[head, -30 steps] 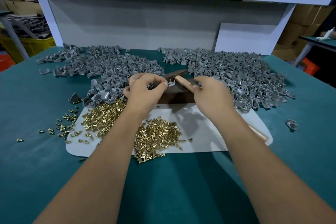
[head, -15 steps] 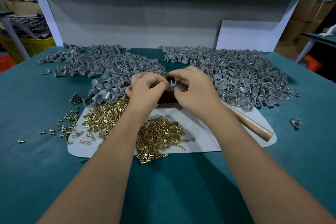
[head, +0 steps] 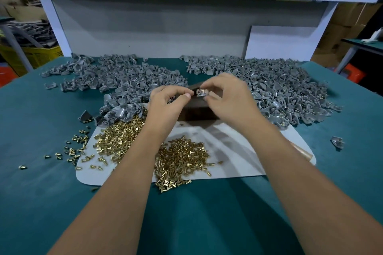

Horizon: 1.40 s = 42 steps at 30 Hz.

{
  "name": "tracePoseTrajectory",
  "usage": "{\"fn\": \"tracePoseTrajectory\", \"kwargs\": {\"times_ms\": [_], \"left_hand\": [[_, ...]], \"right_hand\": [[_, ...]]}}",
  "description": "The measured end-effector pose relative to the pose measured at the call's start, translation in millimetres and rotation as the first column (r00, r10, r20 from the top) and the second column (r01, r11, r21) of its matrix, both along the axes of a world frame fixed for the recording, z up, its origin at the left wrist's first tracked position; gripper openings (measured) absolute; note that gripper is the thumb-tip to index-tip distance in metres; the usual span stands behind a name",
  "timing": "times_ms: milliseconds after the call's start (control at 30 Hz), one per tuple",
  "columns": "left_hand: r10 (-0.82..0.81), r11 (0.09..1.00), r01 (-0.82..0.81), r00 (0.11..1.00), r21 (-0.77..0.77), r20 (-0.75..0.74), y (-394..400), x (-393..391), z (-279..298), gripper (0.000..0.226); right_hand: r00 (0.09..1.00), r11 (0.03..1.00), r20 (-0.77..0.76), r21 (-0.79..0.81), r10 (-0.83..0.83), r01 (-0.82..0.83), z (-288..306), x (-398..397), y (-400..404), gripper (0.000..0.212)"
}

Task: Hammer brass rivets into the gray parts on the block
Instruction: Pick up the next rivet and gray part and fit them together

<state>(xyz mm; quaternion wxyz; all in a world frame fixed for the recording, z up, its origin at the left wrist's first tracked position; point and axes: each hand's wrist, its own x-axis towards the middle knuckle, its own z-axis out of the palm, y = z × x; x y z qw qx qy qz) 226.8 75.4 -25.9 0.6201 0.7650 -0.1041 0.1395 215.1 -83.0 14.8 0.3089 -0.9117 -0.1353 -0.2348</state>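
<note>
Teal felt covers the counter [head: 51, 203] of a cluttered workshop, under a white shelf frame. At its centre a person's right hand [head: 230, 99] pinches a small gray part [head: 201, 92] by thumb and fingertips over the top of the dark block [head: 195, 111]; whether the part touches the block cannot be told. The left hand [head: 165, 103] is curled just beside it, thumb meeting forefinger as if nipping something small, though what lies between the fingertips, if anything, is too small to make out.

A second ago the right hand held the hammer by its wooden handle at the block. Now the hammer handle [head: 301, 150] lies on the white mat [head: 238, 151] under the right forearm, only its end showing, and the freed hand has come up to the part. By that reading one strike is over, and the work has turned to lifting off or resetting a piece before the next blow.

Outward from the hands, loose brass rivets [head: 178, 161] lie heaped on the mat below the left wrist, with strays spilled onto the felt at left. Beyond the block, two broad drifts of gray parts [head: 290, 93] spread across the back of the counter. A single stray piece [head: 336, 142] sits well apart at right.
</note>
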Motion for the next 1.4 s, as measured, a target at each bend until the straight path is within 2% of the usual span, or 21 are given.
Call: {"fn": "tracePoseTrajectory", "kwargs": {"times_ms": [67, 167, 233, 400, 500, 533, 600, 667, 767, 867, 967, 1100, 1167, 1267, 1300, 1333, 1367, 1400], "left_hand": [[0.035, 0.999, -0.036, 0.999, -0.024, -0.034, 1.0, 0.2, 0.7, 0.023], [0.111, 0.993, -0.112, 0.993, -0.032, -0.051, 3.7, 2.4, -0.1, 0.017], [0.167, 0.985, -0.168, 0.984, -0.027, -0.056, 4.5, 5.0, -1.8, 0.015], [0.255, 0.967, -0.255, 0.966, 0.018, -0.041, 6.1, 7.4, -2.2, 0.026], [0.306, 0.942, -0.307, 0.952, 0.133, 0.028, 13.6, 5.1, 0.6, 0.034], [0.357, 0.906, -0.360, 0.933, 0.222, 0.057, 18.3, 6.2, 0.6, 0.037], [0.477, 0.733, -0.460, 0.873, 0.501, 0.103, 31.6, 9.9, 0.0, 0.042], [0.535, 0.568, -0.372, 0.845, 0.735, 0.014, 44.5, 11.8, -1.8, 0.048], [0.543, 0.505, -0.241, 0.835, 0.829, -0.088, 53.5, 11.6, -5.9, 0.045], [0.517, 0.543, -0.301, 0.856, 0.784, -0.030, 55.0, 12.4, -5.8, 0.035], [0.479, 0.623, -0.330, 0.877, 0.709, -0.013, 54.8, 11.1, -5.5, 0.036], [0.451, 0.718, -0.363, 0.892, 0.594, 0.000, 56.5, 12.0, -8.9, 0.036], [0.447, 0.729, -0.384, 0.894, 0.566, 0.031, 56.9, 11.4, -8.7, 0.034], [0.428, 0.681, -0.397, 0.898, 0.615, 0.105, 54.6, 10.8, -4.2, 0.030], [0.403, 0.721, -0.392, 0.908, 0.572, 0.115, 52.5, 9.9, -1.5, 0.027], [0.348, 0.813, -0.353, 0.932, 0.463, 0.098, 49.3, 7.6, 2.3, 0.025], [0.264, 0.909, -0.274, 0.962, 0.314, 0.073, 46.0, 5.1, 6.0, 0.025], [0.172, 0.968, -0.178, 0.984, 0.175, 0.050, 43.3, 2.2, 9.3, 0.027]], "right_hand": [[0.981, 0.981, 0.046, -0.018, -0.191, 0.192, 12.6, 12.1, -17.4, 0.023], [0.818, 0.820, 0.088, -0.027, -0.568, 0.572, 22.6, 23.3, -37.7, 0.045], [0.781, 0.784, 0.094, -0.011, -0.618, 0.621, 18.4, 21.5, -29.6, 0.052], [0.891, 0.925, 0.267, 0.004, -0.368, 0.381, -12.8, -4.3, 28.5, 0.044], [0.953, 0.981, 0.295, -0.151, -0.069, 0.118, -26.7, -19.0, 49.4, 0.034], [0.965, 0.976, 0.260, -0.215, 0.030, 0.028, -30.4, -22.3, 51.7, 0.029], [0.977, 0.952, 0.164, -0.294, 0.133, -0.081, -35.8, -26.5, 51.9, 0.021], [0.988, 0.948, 0.075, -0.299, 0.134, -0.105, -39.9, -27.5, 49.2, 0.021], [0.995, 0.968, -0.008, -0.231, 0.095, -0.094, -42.0, -24.6, 42.1, 0.025], [0.997, 0.980, -0.048, -0.184, 0.067, -0.075, -42.0, -22.0, 37.4, 0.025], [0.995, 0.980, -0.075, -0.183, 0.061, -0.074, -42.0, -22.4, 40.0, 0.025], [0.984, 0.973, -0.107, -0.164, 0.144, -0.160, -43.2, -22.6, 51.4, 0.033], [0.975, 0.952, -0.133, -0.229, 0.177, -0.204, -47.1, -23.0, 57.9, 0.037], [0.977, 0.939, -0.164, -0.295, 0.135, -0.179, -50.9, -21.0, 63.3, 0.028], [0.980, 0.938, -0.159, -0.306, 0.118, -0.163, -50.8, -19.9, 64.2, 0.024], [0.984, 0.932, -0.149, -0.334, 0.095, -0.141, -49.8, -19.1, 65.0, 0.020], [0.989, 0.924, -0.131, -0.364, 0.072, -0.116, -48.5, -18.5, 65.2, 0.016], [0.993, 0.923, -0.108, -0.374, 0.053, -0.090, -47.6, -18.1, 64.6, 0.014]]}}
